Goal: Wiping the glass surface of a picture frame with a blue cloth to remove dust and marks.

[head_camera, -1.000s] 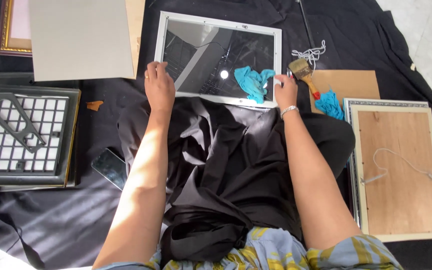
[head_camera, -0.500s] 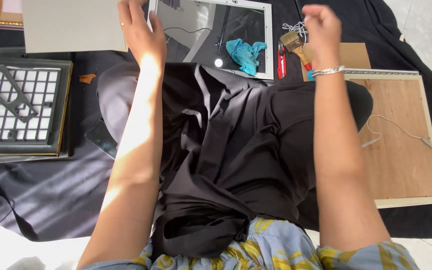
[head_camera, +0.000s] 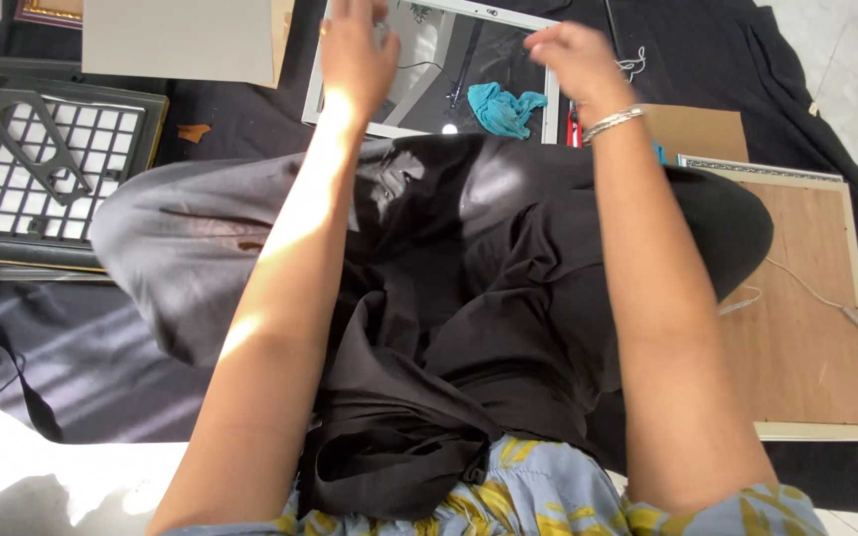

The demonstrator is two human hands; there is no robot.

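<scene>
Here the white-framed glass panel (head_camera: 429, 69) lies flat on the black cloth (head_camera: 71, 367) just past the person's knees, a teal rag (head_camera: 503, 107) resting on it. The left hand (head_camera: 355, 50) hovers over its left part, the right hand (head_camera: 573, 55) over its right edge; both look loosely open, holding nothing, though motion blur hides any contact.

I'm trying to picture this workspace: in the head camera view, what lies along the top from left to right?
Dark grid frame → grey board → left hand → white-framed glass with teal cloth on it → right hand → brown cardboard → wood-backed frame.
</scene>
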